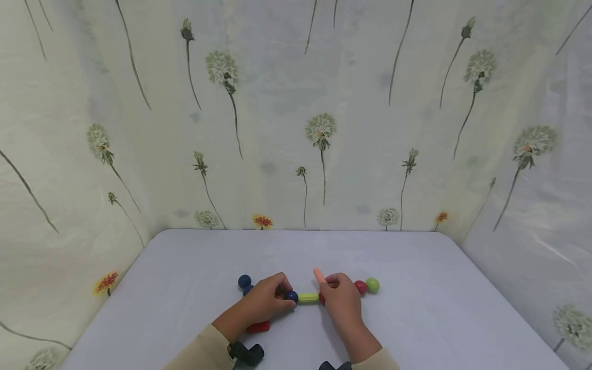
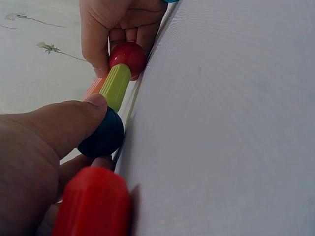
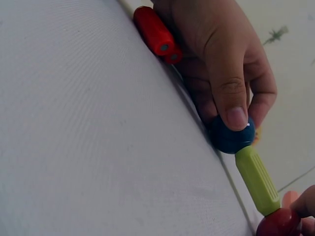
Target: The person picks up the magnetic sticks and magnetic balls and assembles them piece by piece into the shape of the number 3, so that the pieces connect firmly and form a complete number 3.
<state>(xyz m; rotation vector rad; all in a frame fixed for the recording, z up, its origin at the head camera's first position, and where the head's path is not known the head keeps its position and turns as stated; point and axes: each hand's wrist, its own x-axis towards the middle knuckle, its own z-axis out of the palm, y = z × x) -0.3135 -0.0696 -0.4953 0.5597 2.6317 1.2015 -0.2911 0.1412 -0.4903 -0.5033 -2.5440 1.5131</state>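
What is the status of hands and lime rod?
Left hand pinches blue ball; right hand, orange rod. Lime rod between blue ball and red ball. Red rods near left hand.

Green rod (image 3: 257,181) between two balls (image 3: 230,139)

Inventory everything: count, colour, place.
Lime rod: one, lime, centre front
Blue balls: three, dark blue, left of lime rod
Red balls: two, red, right of lime rod
Green ball: one, green, rightmost
Peach rod: one, peach, in right hand
Red rods: two, red, by left hand
Teal sliver: one, teal, past right hand, unclear
Tabletop: one, white, underneath
Backdrop: one, pale floral, behind
Wrist devices: two, black, bottom
Sleeves: two, beige, bottom
Left hand: one, pinching a blue ball
Right hand: one, pinching peach rod
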